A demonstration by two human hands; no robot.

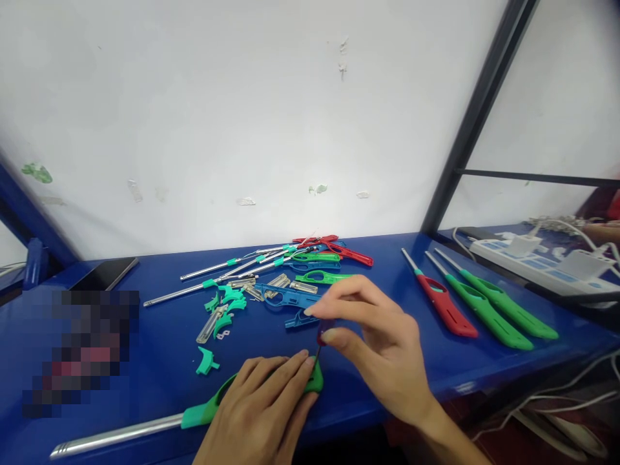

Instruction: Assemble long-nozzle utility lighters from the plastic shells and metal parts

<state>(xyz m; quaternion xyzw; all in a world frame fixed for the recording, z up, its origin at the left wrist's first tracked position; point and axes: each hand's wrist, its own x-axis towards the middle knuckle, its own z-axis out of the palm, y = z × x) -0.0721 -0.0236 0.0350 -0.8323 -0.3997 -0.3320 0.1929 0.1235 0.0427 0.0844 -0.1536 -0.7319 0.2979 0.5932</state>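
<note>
A green long-neck lighter (pixel 198 415) with a silver tube lies at the table's front edge, its tube pointing left. My left hand (pixel 264 407) is closed over its handle and hides most of it. Above the handle's right end, my right hand (pixel 382 349) pinches a small screwdriver (pixel 320 334) with a dark red handle. The thin shaft points down and meets the green handle by my left fingertips; the tip itself is too small to make out. Just beyond my hands lie blue handle shells (pixel 285 297) and a loose teal trigger (pixel 207 361).
Behind are silver tubes (pixel 179 294), teal triggers (pixel 225 316), clear fuel tanks (pixel 210 323) and red handle shells (pixel 353 254). Several whole lighters (pixel 494 310) lie at right. A phone (pixel 104 274) is at left, a power strip (pixel 542 265) at far right by a dark post (pixel 477 123).
</note>
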